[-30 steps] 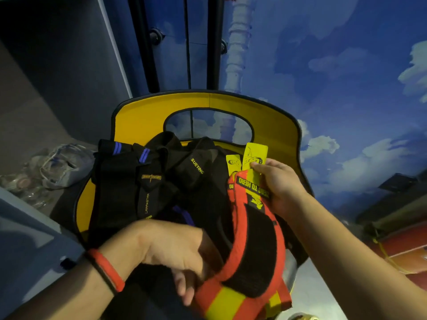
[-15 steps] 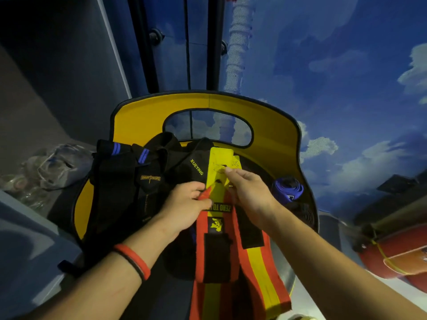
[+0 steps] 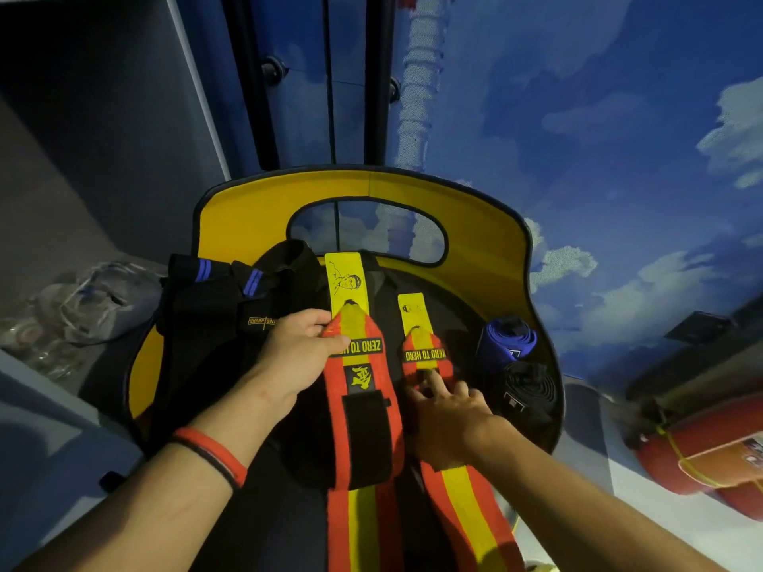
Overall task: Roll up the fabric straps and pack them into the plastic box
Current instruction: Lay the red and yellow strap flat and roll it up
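Two red-and-yellow "ZERO TO HERO" straps lie flat side by side on a yellow chair seat. My left hand [image 3: 297, 357] pinches the top edge of the left strap [image 3: 359, 410] just below its yellow tab. Fingers spread, my right hand [image 3: 450, 419] presses flat on the right strap [image 3: 454, 501] below its label. A heap of black straps [image 3: 202, 324] with blue stripes covers the seat's left side. At the seat's right edge sit a rolled blue strap [image 3: 505, 340] and a rolled black strap [image 3: 530, 386]. No plastic box is in view.
The yellow chair back [image 3: 475, 225] with its oval cutout rises behind the straps. Crumpled clear plastic bags [image 3: 86, 303] lie on the floor to the left. A red cylinder [image 3: 702, 456] lies at the lower right. A blue cloud-painted wall is behind.
The two red-and-yellow straps were bunched together in both hands; now they lie apart and flat. My right hand has moved down onto the right strap, and my left stays on the left one.
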{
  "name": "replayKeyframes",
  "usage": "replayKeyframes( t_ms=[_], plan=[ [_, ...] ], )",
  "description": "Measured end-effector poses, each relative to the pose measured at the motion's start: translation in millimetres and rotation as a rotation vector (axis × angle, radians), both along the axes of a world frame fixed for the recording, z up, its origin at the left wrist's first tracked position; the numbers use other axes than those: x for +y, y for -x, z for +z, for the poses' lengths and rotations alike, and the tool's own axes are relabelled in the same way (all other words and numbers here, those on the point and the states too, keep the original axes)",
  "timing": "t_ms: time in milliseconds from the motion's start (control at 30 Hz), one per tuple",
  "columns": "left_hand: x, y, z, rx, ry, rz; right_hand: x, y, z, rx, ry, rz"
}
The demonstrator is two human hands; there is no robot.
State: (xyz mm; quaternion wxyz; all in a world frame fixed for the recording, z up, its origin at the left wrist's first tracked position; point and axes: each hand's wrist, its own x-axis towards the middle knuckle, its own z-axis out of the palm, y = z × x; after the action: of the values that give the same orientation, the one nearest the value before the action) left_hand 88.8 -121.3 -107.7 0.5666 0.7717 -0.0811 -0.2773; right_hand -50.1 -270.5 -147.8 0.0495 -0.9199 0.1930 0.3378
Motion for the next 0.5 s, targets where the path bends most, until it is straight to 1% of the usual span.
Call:
replayKeyframes(
  t_ms=[67, 133, 167, 267, 300, 500],
  plan=[
    [0.7, -1.4, -1.1, 0.009, -0.003, -0.013, 4.1, 6.3, 9.4, 0.052, -0.008, 0.014],
    [0.3, -1.9, -2.3, 0.026, -0.002, -0.025, 4.6, 8.4, 15.7, 0.05, -0.055, -0.037],
    [-0.3, -1.4, -2.8, 0.031, -0.002, -0.031, 3.5, 6.9, 17.3, -0.003, -0.059, -0.068],
    [-2.2, 0.8, -4.7, 0.044, 0.007, -0.046, -0.9, -2.3, 12.6, -0.284, 0.006, -0.162],
    [-1.7, 1.1, -5.2, 0.045, 0.004, -0.05, -1.1, -5.8, 8.5, -0.328, 0.014, -0.181],
    [5.6, -3.0, -6.3, 0.041, 0.001, -0.09, 4.2, -14.0, -20.6, -0.352, 0.093, -0.215]
  ],
)
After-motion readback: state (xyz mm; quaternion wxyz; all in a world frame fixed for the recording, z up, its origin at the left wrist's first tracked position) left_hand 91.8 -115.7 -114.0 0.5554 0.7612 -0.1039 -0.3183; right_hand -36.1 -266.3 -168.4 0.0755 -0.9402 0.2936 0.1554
